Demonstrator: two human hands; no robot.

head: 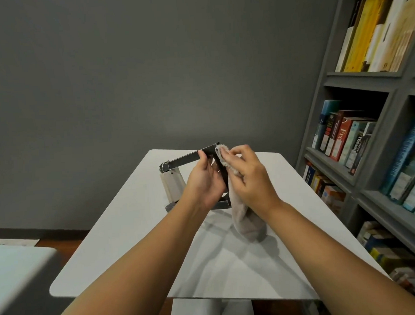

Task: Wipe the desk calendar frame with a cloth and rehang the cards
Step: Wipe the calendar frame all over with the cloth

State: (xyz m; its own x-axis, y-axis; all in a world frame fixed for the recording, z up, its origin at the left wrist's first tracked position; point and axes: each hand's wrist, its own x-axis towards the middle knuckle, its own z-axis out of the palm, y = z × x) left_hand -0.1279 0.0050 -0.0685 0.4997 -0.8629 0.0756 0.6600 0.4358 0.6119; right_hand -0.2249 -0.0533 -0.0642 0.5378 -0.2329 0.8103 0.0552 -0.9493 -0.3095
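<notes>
- The plain grey wall (pixel 127 77) fills the background behind everything.
- A grey bookshelf (pixel 333 166) runs along the right side, its compartments packed with mostly upright books in yellow, cream, red and blue.
- The white tabletop with rounded corners (pixel 124 244) sits in the middle of the view and carries the task's things near its far end.
- The dark metal desk calendar frame (pixel 185 157) is at the far middle of the tabletop. It has a top bar, an upright on its right side and a flat base low against the surface. Whether the base rests fully down, I cannot tell.
- The beige-grey soft cloth (pixel 247 224) covers the frame's upper right corner and hangs along the upright, with its lower end bunched on the tabletop.
- The right grip (pixel 247 174) is curled round the cloth and presses it onto that corner.
- The left grip (pixel 204 179) is closed on the top bar, thumb on its upper face.
- The pale grey cards (pixel 173 187) hang in a stack under the bar's left end.
- A thin metal ring (pixel 169 167) holds them there.
</notes>
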